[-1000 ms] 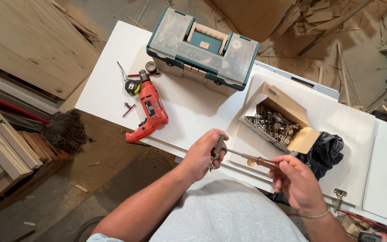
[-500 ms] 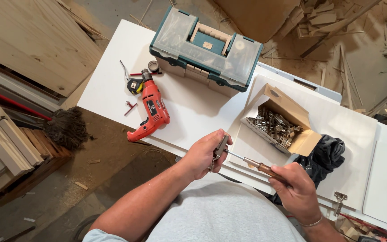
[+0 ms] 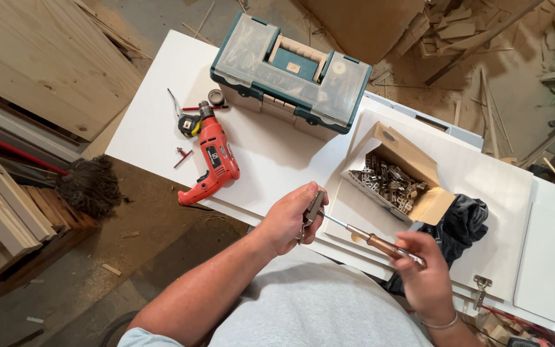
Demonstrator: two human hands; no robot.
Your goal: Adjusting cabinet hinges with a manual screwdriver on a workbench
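Observation:
My left hand is closed around a small metal hinge above the near edge of the white board. My right hand grips the brown wooden handle of a screwdriver. Its thin shaft runs up-left and its tip meets the hinge. Just beyond both hands lies an open cardboard box filled with several metal hinges.
A red electric drill lies on the board's left part, with a tape measure and a chuck key beside it. A teal toolbox stands at the back. A dark cloth lies right of the box. A mop head rests on the floor.
The camera view has shifted slightly. Both hands stay together at the board's near edge, with the screwdriver still against the hinge; my right hand has dropped a little lower.

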